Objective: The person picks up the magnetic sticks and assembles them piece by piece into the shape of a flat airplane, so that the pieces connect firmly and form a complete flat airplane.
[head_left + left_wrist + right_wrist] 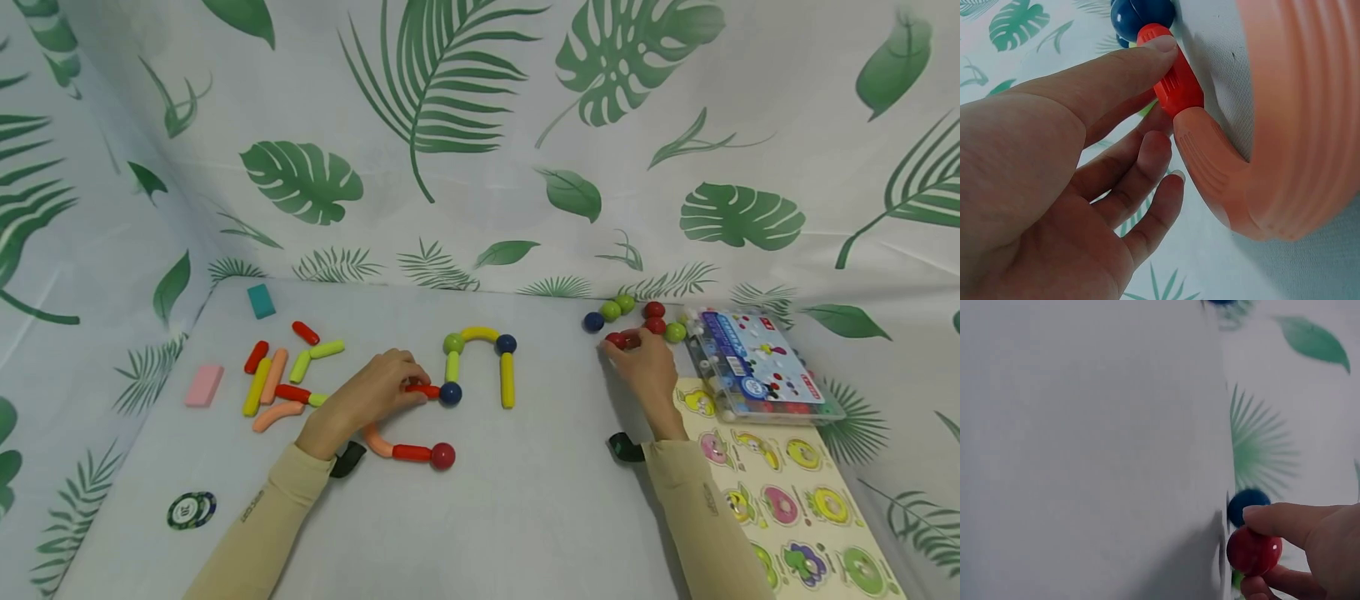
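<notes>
While the left hand pinches a red rod lying mid-tabletop, its long axis runs rightward to a blue ball at the rod's far end. Near the tabletop's back edge, the right hand grasps a red ball among loose balls. Just beside the left palm curves a peach rod; the wrist view cuts it off, and fingers hide part of the red rod.

grey table: rods, balls, puzzle board, box.
</notes>
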Available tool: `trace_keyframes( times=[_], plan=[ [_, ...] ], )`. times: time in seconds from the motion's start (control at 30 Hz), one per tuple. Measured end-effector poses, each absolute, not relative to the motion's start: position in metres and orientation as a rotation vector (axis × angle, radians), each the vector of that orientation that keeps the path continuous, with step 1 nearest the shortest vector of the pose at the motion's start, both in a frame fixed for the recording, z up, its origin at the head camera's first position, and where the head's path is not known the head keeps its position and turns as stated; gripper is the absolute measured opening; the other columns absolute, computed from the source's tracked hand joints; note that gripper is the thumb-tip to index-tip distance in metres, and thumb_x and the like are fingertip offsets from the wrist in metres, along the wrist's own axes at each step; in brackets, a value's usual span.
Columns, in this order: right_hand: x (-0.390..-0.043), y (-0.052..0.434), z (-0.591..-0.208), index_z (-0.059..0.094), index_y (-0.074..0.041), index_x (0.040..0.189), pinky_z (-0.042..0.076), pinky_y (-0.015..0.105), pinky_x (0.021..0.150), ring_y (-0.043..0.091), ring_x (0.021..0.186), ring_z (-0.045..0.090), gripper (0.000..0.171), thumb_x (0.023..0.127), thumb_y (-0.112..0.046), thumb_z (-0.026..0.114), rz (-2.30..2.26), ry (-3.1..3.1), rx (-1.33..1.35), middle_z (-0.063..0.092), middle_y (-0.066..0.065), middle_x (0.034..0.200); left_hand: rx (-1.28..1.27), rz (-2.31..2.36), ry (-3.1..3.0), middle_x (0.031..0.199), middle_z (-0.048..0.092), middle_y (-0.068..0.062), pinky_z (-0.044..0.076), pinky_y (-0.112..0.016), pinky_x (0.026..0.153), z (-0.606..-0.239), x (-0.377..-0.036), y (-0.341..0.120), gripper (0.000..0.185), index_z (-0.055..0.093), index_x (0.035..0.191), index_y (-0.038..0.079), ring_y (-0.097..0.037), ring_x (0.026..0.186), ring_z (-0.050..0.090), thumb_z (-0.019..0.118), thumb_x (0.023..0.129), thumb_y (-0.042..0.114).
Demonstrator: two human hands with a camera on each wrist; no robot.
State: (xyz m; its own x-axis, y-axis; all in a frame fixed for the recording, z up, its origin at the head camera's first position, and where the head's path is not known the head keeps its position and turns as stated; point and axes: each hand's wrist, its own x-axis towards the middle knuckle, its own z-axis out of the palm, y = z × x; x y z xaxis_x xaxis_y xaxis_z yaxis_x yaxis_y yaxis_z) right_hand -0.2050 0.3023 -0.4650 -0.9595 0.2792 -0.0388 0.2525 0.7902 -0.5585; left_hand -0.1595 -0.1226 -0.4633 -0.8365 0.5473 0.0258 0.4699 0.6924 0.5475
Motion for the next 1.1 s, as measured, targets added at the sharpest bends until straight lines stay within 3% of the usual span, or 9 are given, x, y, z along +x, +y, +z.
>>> trace_keyframes(
  times=[0.2,0.67,1.1],
  plan=[
    [-0.177,0.274,-0.469,0.064,-0.003,0.122,0.044,0.032,0.069,0.027,0.090,0.054,0.045,0.093,-0.037,0.073,0.919,-2.902,-0.166,0.063,0.017,0.107,0.829,0.829,2.762,0.097,0.065,-0.001,0.047,-0.031,0.080,-0.462,-0.159,-0.123,0.022,0.077,0.108,0.010,-0.018,0.090,0.055,0.080,0.089,0.021],
    [-0.106,0.192,-0.479,0.068,-0.012,0.113,0.043,0.025,0.067,0.016,0.080,0.053,0.039,0.084,-0.033,0.084,1.072,-2.884,0.321,0.062,0.002,0.094,0.825,0.836,2.763,0.097,0.065,-0.002,0.047,-0.029,0.078,-0.461,-0.158,-0.125,0.023,0.078,0.108,0.010,-0.017,0.089,0.055,0.080,0.088,0.021],
    [-0.098,0.180,-0.485,0.066,-0.016,0.115,0.044,0.023,0.067,0.013,0.080,0.051,0.044,0.080,-0.031,0.088,1.118,-2.908,0.309,0.060,0.000,0.094,0.842,0.840,2.752,0.096,0.065,-0.001,0.048,-0.029,0.078,-0.461,-0.159,-0.123,0.022,0.078,0.108,0.011,-0.017,0.089,0.055,0.080,0.088,0.020]
  ],
)
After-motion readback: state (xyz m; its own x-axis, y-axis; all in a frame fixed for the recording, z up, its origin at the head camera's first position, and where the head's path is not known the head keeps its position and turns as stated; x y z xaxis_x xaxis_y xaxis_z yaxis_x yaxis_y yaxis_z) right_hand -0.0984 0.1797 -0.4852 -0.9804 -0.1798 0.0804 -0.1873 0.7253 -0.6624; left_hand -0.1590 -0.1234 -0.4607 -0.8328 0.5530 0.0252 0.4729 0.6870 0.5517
